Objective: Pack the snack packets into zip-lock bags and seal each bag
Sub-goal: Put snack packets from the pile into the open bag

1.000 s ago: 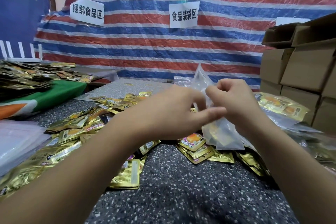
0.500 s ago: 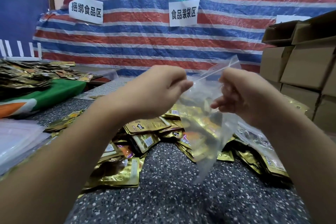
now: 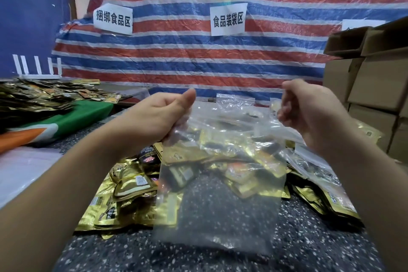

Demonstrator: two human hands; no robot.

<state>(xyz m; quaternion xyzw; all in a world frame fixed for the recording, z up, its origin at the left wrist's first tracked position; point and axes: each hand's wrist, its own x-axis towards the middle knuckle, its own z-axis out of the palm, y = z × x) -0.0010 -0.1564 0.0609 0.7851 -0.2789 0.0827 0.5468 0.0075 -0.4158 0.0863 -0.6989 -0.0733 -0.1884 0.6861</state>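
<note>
The left hand (image 3: 159,115) has a tight grip: thumb pressed over curled fingers, pinching the upper left corner of the clear zip-lock bag (image 3: 218,194). The right hand (image 3: 309,108) is also curled, its fingertips at the bag's upper right edge; whether they actually pinch the plastic is hard to tell through the glare. The bag hangs between and below the two hands, its mouth stretched across the gap and its lower edge down near the speckled desk (image 3: 309,247). No packet can be made out inside the bag. Behind and to both sides of the bag lie gold snack packets (image 3: 132,185), heaped on the desk. The desk in front of the bag, toward the person, is bare. Right of the bag stand stacked cardboard boxes (image 3: 375,81); behind it hangs a striped tarp (image 3: 198,55).
</note>
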